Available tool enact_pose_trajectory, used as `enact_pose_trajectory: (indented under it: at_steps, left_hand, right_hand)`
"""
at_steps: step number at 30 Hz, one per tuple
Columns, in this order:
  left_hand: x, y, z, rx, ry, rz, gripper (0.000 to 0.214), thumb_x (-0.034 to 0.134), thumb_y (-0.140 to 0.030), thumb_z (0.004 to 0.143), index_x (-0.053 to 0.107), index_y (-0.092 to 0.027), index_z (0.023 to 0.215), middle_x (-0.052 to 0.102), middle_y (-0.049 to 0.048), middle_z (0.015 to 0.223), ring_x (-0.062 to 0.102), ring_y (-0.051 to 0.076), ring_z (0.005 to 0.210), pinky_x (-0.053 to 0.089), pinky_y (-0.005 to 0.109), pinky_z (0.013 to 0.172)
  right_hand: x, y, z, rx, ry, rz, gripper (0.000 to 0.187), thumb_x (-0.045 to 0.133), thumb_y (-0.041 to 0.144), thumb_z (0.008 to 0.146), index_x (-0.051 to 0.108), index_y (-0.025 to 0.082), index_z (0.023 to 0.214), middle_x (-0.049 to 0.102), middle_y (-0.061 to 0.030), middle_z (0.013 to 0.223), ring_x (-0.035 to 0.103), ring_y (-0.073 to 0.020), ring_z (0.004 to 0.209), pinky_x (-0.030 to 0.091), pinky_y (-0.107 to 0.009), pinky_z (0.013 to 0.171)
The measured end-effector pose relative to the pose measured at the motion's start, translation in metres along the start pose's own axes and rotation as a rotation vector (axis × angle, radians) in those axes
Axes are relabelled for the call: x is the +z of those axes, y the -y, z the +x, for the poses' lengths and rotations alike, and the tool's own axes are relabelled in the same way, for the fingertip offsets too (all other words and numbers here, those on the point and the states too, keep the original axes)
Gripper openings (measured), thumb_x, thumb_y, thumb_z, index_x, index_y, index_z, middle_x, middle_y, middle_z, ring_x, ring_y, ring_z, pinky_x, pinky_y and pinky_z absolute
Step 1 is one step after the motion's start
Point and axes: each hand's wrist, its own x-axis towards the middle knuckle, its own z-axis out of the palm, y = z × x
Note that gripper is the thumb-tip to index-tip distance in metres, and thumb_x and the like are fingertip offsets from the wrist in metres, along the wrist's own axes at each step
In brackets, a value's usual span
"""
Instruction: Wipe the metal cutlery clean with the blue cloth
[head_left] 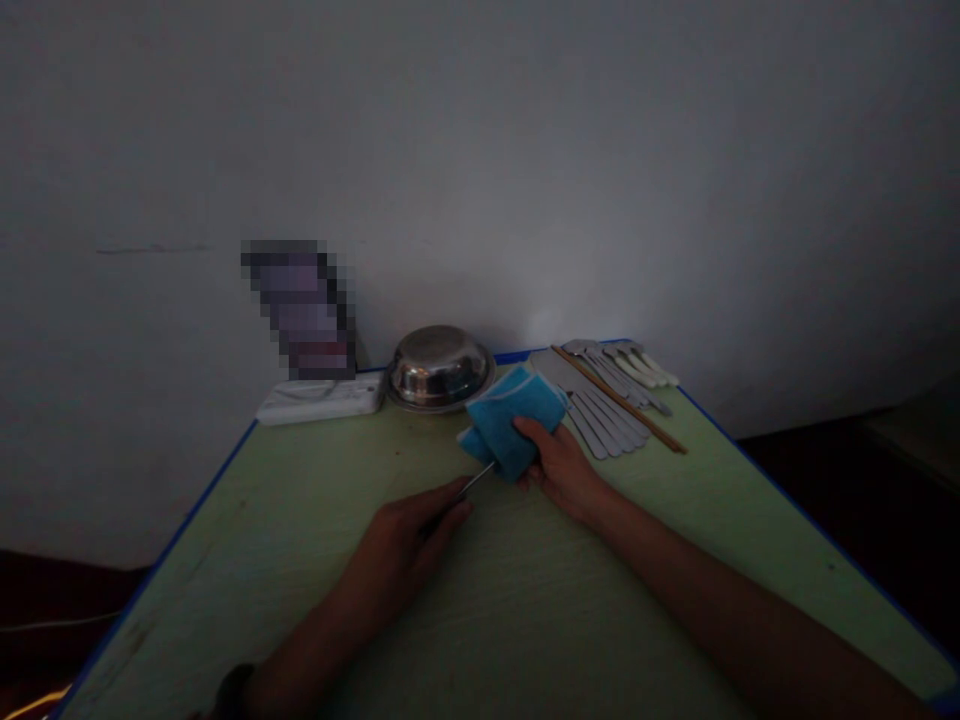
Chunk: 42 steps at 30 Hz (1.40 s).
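My left hand [420, 525] is closed on the handle of a thin metal utensil [480, 478]. The utensil's far end disappears inside a folded blue cloth [517, 410], so its kind cannot be told. My right hand [559, 465] grips that cloth, thumb on top, wrapped around the hidden end. Just right of the cloth, several flat metal utensil handles [607, 435] lie fanned out on the table. Beside them rests a pair of wooden chopsticks [637, 410]. Past the chopsticks are metal spoons [611, 370] and several utensils with white handles [649, 370].
An upturned steel bowl [439, 365] sits at the table's back edge. Left of it, a pixelated upright device [307, 310] stands by a white power strip or box [322, 398]. The pale green table [315, 480] has blue edging and meets a grey wall behind.
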Motion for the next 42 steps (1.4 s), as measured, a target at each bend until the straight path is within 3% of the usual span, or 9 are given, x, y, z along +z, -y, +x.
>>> enact_pose_trajectory:
  at_steps: [12, 17, 42]
  left_hand:
    - [0.0, -0.0017, -0.0007, -0.004, 0.016, 0.02, 0.033, 0.047, -0.029, 0.091, 0.058, -0.02, 0.12, 0.07, 0.0026, 0.108, 0.068, 0.017, 0.088, 0.052, 0.023, 0.078]
    - [-0.0004, -0.0029, -0.0006, -0.001, 0.028, 0.032, 0.033, 0.045, -0.029, 0.091, 0.058, -0.019, 0.12, 0.072, 0.0025, 0.097, 0.069, 0.016, 0.079, 0.053, 0.025, 0.076]
    - [0.0003, -0.0027, -0.0006, -0.002, 0.017, 0.038, 0.031, 0.047, -0.03, 0.09, 0.06, -0.023, 0.118, 0.071, 0.0019, 0.105, 0.069, 0.019, 0.085, 0.054, 0.028, 0.078]
  right_hand:
    - [0.0023, 0.0035, -0.0031, 0.039, -0.024, -0.007, 0.029, 0.063, 0.038, 0.067, 0.047, 0.02, 0.082, 0.053, 0.0065, 0.058, 0.052, -0.0102, 0.041, 0.04, -0.021, 0.029]
    - [0.0023, 0.0027, -0.003, 0.043, -0.037, -0.005, 0.027, 0.062, 0.037, 0.067, 0.046, 0.02, 0.081, 0.052, 0.0071, 0.056, 0.05, -0.0103, 0.04, 0.039, -0.021, 0.028]
    - [0.0029, 0.0028, -0.002, 0.033, -0.018, -0.008, 0.022, 0.06, 0.035, 0.069, 0.046, 0.02, 0.078, 0.051, 0.0074, 0.054, 0.048, -0.0096, 0.038, 0.039, -0.021, 0.027]
